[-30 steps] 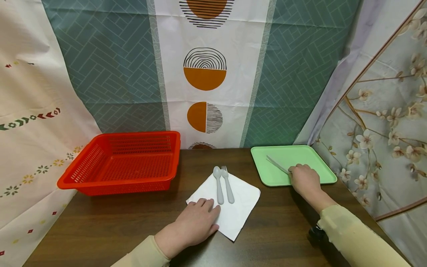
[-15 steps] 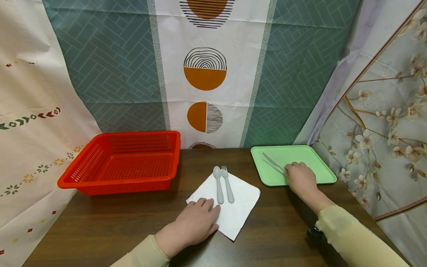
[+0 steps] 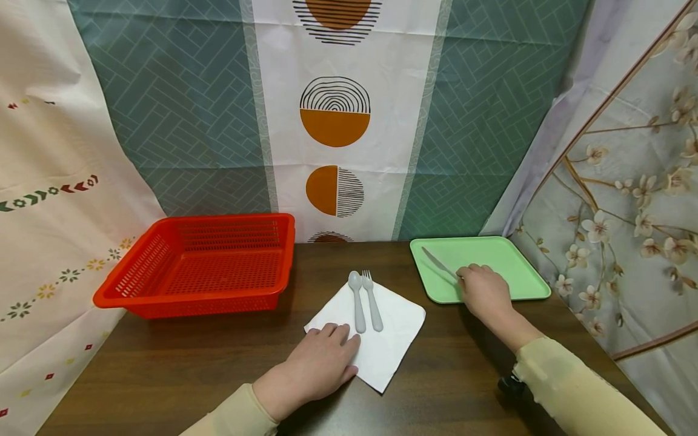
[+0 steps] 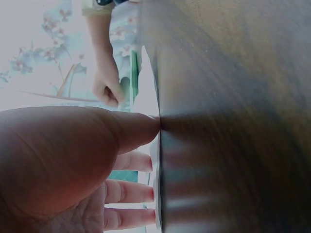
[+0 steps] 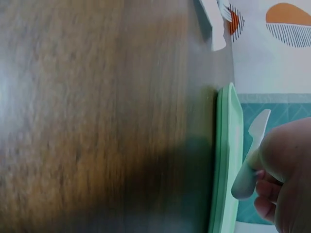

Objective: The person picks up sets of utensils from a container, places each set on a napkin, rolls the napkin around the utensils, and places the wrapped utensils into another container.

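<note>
My right hand (image 3: 484, 292) pinches a grey table knife (image 3: 438, 261) over the green tray (image 3: 507, 266), its blade pointing to the far left. In the right wrist view the knife (image 5: 251, 155) is lifted above the tray's rim, its handle between thumb and curled fingers. My left hand (image 3: 319, 363) rests on the left corner of a white napkin (image 3: 395, 318), fingers extended and fingertips pressing it to the table. On that napkin a grey spoon (image 3: 357, 303) and a grey fork (image 3: 373, 301) lie side by side, just beyond the left fingertips.
A red perforated basket (image 3: 218, 266) stands at the back left of the brown wooden table (image 3: 218, 357). Patterned cloths hang behind the table and along both sides. The tray sits at the back right, close to the flowered cloth (image 3: 605, 254).
My right hand has moved left over the tray, carrying the knife, whose blade has risen and come further into view. The left hand, napkin, spoon and fork have stayed put.
</note>
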`<action>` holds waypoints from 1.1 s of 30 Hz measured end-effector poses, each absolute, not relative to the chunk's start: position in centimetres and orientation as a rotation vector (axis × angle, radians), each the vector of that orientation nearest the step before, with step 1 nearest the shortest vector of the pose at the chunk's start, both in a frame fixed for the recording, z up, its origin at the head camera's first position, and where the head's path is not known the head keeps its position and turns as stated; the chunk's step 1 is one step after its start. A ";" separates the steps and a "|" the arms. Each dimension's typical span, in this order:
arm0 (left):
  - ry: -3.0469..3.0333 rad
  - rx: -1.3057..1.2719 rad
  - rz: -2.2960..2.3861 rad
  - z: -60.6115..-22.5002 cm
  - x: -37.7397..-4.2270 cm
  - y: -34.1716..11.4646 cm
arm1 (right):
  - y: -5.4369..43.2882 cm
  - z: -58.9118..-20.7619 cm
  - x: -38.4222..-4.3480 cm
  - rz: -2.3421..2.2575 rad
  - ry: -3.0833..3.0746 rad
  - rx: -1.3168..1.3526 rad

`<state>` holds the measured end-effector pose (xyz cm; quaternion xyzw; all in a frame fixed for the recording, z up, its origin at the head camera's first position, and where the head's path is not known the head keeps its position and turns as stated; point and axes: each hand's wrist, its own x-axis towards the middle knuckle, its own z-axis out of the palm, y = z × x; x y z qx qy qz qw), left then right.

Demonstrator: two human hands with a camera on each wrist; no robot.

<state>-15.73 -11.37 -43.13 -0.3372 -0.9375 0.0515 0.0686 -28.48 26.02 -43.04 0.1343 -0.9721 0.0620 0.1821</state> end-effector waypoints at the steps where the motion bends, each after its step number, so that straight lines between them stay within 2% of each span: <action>1: -2.823 -1.015 0.155 -43.1 -15.7 -11.4 | 25.8 -42.9 -28.4 0.176 -2.744 0.381; 33: -2.842 -1.023 0.152 -43.1 -15.9 -11.4 | 20.4 -42.1 -26.6 0.286 -2.660 0.534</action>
